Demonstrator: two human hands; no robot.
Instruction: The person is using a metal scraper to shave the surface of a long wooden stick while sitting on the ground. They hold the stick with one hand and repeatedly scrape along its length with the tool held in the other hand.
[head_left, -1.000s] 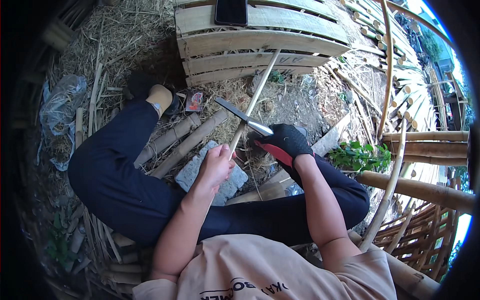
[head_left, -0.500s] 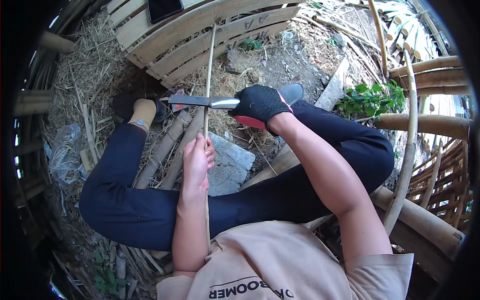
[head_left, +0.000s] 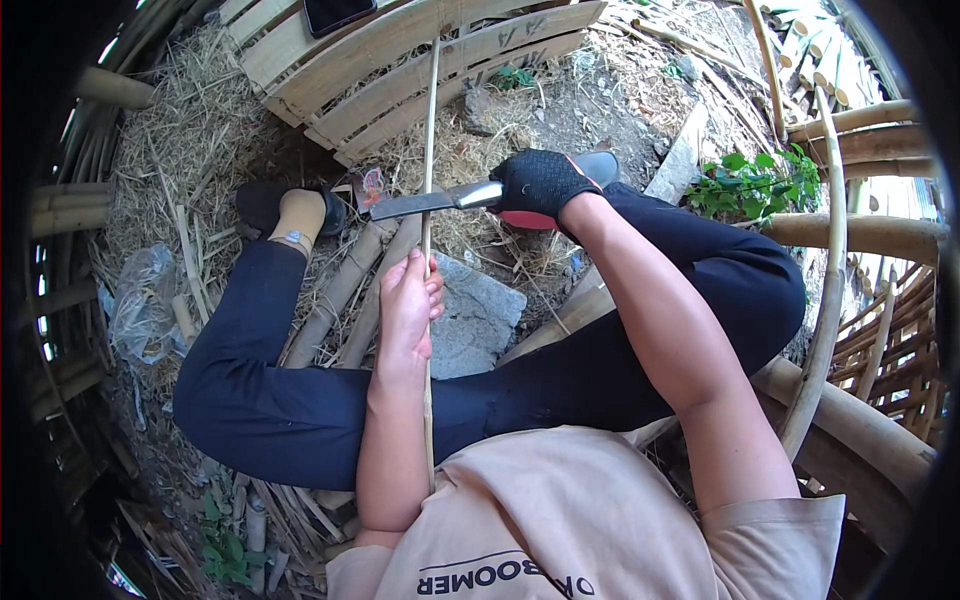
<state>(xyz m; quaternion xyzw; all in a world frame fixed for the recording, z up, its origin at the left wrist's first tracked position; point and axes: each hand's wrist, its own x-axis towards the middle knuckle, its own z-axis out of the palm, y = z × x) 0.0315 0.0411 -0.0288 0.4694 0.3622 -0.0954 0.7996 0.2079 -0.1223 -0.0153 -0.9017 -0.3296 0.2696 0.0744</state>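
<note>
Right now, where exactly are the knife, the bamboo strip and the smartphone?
Knife (head_left: 402, 206): head view, on the flat blade.
Bamboo strip (head_left: 431, 130): head view, on its far stretch.
Smartphone (head_left: 338, 13): head view, on the dark screen.

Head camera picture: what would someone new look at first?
Probably the knife near the middle, held in the black-gloved right hand and crossing a long pale strip. Below it, the bare left hand grips the strip. At the top, a dark phone lies on a slatted crate.
</note>
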